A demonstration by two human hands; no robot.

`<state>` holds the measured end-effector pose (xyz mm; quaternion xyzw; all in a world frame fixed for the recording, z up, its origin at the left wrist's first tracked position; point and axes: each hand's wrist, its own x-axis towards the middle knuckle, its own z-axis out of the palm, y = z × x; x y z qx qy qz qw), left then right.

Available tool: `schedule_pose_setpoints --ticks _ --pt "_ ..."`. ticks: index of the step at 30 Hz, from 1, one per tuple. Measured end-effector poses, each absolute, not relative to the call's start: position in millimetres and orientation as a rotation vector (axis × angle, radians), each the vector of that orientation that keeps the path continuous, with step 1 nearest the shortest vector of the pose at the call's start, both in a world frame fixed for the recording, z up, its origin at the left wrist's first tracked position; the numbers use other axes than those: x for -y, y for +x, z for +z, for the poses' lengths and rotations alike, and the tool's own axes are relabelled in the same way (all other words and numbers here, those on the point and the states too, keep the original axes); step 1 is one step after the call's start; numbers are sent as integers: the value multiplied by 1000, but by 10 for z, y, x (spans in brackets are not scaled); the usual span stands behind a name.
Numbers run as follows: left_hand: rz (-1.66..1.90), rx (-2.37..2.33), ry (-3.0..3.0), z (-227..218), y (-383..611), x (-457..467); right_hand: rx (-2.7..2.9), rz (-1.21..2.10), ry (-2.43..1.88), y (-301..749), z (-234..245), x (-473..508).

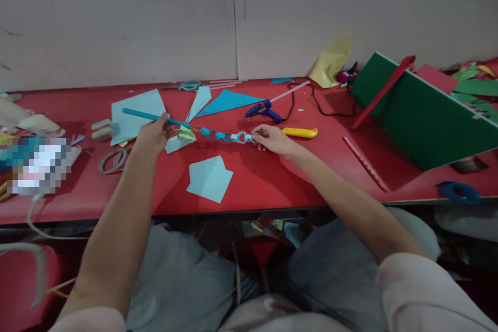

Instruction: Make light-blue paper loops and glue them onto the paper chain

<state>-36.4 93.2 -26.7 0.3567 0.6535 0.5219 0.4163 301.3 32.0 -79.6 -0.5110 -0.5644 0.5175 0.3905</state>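
Observation:
My left hand (155, 132) is closed round a thin blue rolled-paper stick (142, 115), held at a slant above the table. From the stick's right end a paper chain (221, 136) of dark and pale blue links stretches sideways. My right hand (268, 140) pinches the far pale link of that chain. Below the chain lies a light blue paper piece (210, 179) with angled edges. Just beyond my right hand rest a yellow box cutter (300, 133) and a blue glue gun (263, 110) with a glue stick in its back.
Blue paper triangles (229, 102) and scissors (189, 85) lie toward the wall. Grey tape rings (112, 161) sit at left, near a blurred phone (41, 166). A green board structure (424, 119) stands at right, with blue tape (459, 193) by the front edge.

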Motion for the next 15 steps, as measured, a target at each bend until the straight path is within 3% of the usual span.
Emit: schedule_pose_setpoints --ticks 8,15 --pt "1246 -1780 929 -388 -409 -1026 1608 1170 -1295 3002 -920 -417" --pt "1157 -1940 1131 -504 -565 -1143 1921 659 -1333 3005 -1012 -404"
